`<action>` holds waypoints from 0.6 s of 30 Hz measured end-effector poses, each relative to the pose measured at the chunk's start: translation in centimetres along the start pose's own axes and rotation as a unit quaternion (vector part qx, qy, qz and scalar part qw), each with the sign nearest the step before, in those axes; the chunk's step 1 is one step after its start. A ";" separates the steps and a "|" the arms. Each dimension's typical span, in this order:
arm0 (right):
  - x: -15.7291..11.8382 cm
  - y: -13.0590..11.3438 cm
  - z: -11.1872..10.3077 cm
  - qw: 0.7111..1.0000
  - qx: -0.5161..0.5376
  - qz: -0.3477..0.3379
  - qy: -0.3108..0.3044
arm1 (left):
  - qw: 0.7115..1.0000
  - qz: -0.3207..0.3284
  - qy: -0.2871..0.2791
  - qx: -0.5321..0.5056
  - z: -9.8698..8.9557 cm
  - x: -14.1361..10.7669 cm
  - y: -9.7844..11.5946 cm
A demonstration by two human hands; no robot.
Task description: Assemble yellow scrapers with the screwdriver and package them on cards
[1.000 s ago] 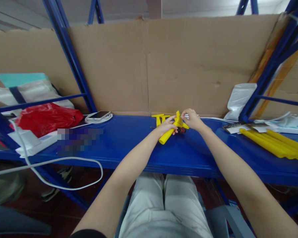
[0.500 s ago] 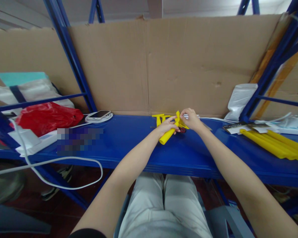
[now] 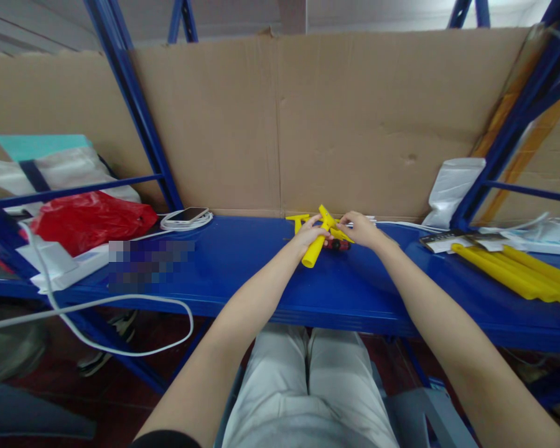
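Observation:
My left hand is wrapped round the tubular handle of a yellow T-shaped plastic piece, its crosspiece tilted up toward the cardboard. My right hand is just to the right, fingers bent and drawn together beside other yellow pieces on the table. Whatever its fingertips hold, if anything, is too small to make out. Below the hands lies a dark red and black object, partly covered. Another yellow T-shaped piece is behind my left hand.
Yellow tubes and printed packets lie at the right of the blue table. A phone rests on a coiled white cable at left, near a red bag. Cardboard stands behind; blue posts flank the table.
My right hand has moved off the crosspiece of the held yellow piece, down to the pieces on the table. The held piece has turned slightly in my left hand, exposing its crosspiece.

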State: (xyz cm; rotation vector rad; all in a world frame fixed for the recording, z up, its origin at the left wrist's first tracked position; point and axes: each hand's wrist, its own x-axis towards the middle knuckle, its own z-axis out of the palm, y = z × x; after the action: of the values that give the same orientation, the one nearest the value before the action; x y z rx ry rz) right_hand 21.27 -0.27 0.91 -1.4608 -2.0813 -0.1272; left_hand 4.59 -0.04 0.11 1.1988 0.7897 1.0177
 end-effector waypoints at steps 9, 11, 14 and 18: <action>-0.8 -0.4 0.2 0.977 0.023 0.022 -0.210 | 0.995 -0.018 0.100 -0.015 -0.1 0.4 0.1; -0.9 -0.2 0.2 0.977 0.032 0.025 -0.209 | 0.995 -0.017 0.100 -0.015 -0.1 0.3 0.2; -1.0 0.1 -0.2 0.965 0.105 0.030 -0.237 | 0.995 -0.009 0.102 -0.016 0.0 0.1 0.2; -1.1 0.3 -1.3 0.958 0.190 0.092 -0.196 | 0.994 0.005 0.106 -0.010 0.1 0.1 0.2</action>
State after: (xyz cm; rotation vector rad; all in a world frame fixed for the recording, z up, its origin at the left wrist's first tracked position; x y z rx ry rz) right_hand 22.29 -1.60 1.32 -1.5115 -2.0955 0.6495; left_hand 4.62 0.02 0.35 1.0903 0.9375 1.1727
